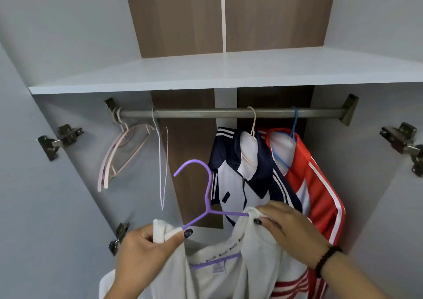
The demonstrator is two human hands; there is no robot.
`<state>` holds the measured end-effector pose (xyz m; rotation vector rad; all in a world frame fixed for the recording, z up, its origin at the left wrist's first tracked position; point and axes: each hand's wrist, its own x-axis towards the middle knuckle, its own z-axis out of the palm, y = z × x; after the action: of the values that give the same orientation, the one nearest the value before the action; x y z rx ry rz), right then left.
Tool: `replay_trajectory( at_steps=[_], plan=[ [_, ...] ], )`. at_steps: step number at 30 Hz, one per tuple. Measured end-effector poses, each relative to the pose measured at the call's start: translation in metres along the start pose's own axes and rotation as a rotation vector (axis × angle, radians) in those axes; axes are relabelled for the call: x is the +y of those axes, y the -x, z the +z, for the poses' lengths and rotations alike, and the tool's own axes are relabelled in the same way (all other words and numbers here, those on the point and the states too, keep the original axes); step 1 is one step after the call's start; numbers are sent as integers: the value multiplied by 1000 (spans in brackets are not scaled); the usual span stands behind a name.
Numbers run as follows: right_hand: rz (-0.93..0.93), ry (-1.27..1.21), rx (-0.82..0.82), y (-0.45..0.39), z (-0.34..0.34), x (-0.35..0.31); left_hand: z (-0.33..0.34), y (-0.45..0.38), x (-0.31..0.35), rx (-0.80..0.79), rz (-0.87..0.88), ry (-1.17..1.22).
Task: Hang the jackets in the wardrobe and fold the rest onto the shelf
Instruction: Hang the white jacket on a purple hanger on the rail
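A white jacket point(229, 269) with red stripes low on its right sits on a purple hanger point(207, 198), held below the rail point(229, 112). My left hand point(146, 248) grips the jacket's left collar edge over the hanger arm. My right hand point(288, 225) pinches the right collar edge at the other arm. The hanger's hook is free, well under the rail. A navy and white jacket point(240, 179) and a red jacket point(320, 184) hang at the rail's right.
Two empty pink hangers point(121, 152) and a thin white hanger point(163, 161) hang at the rail's left. A white shelf point(229, 72) runs above the rail. Door hinges point(61, 138) stick out on both sides of the wardrobe opening.
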<state>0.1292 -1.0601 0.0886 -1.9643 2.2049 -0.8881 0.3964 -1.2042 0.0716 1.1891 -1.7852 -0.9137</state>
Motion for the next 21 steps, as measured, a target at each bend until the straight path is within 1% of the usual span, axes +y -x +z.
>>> replay_trajectory(
  at_steps=[2,4,6,11,13,15,18,19,21],
  plan=[
    [22,-6,-19,-8,3,4,8,-17,0,-7,10,-72],
    [32,-13,21,-18,5,5,18,-34,3,-12,5,-105],
    [42,-11,57,-30,4,5,27,-50,6,-27,12,-101],
    [30,11,75,-63,-2,-2,47,-81,22,-63,55,-65],
    [22,61,105,-71,-6,-7,56,-90,29,-84,96,-27],
    [7,143,168,-75,-11,-11,67,-96,35,-98,131,21],
    [36,242,251,-80,-24,-11,88,-102,41,-96,149,31],
    [52,274,280,-82,-28,-10,94,-106,42,-93,186,16],
    [104,317,332,-85,-34,-7,107,-118,40,-63,314,10]
  ],
)
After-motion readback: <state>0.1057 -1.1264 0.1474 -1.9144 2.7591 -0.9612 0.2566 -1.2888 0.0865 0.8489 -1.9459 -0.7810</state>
